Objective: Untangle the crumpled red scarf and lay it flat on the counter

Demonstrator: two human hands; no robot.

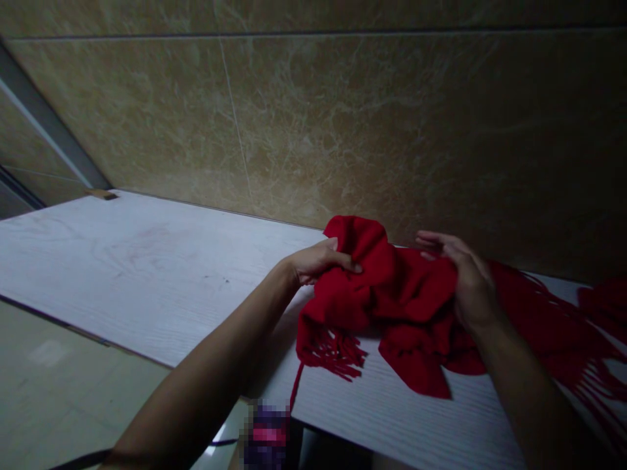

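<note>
A red fringed scarf (406,307) lies bunched on a white wood-grain table (147,274), right of centre. My left hand (321,260) pinches a raised fold at the scarf's left end, thumb pressed on the cloth. My right hand (465,277) rests on the bunched middle with its fingers curled into the fabric. A tasselled end (333,356) hangs down below my left hand. The rest of the scarf (578,326) trails off to the right, with more fringe near the table's right edge.
A beige marble-tiled wall (343,117) rises directly behind the table. The table's front edge runs diagonally from left to bottom centre, with pale floor (59,385) below it. A small brown object (100,194) sits at the table's far left corner.
</note>
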